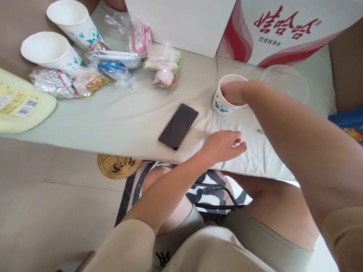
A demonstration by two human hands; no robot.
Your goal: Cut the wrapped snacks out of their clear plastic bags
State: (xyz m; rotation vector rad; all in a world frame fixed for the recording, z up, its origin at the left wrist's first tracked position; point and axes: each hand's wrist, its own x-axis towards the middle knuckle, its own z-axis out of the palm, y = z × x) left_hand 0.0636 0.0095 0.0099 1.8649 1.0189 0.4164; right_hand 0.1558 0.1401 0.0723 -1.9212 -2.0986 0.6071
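My right hand [236, 91] reaches down into a white paper cup [221, 107] with blue leaf prints. The cup tilts slightly, and its wall hides my fingers. My left hand [222, 146] rests on the pale cloth-covered surface [136, 124] in front of the cup, its fingers curled in a loose fist with nothing visible in them. Left of that hand lies a dark-screened smartphone [178, 127]. A clear round plastic lid [295, 85] is partly hidden behind my right forearm. Beside the forearm is a small metal item [261, 131] that I cannot make out.
Two more paper cups [47, 53] lean at the back left near several wrapped snacks [113, 66]. A pale yellow bottle [22, 104] lies at the left edge. White boxes [181, 26] stand at the back. A blue package [348, 122] is at the right.
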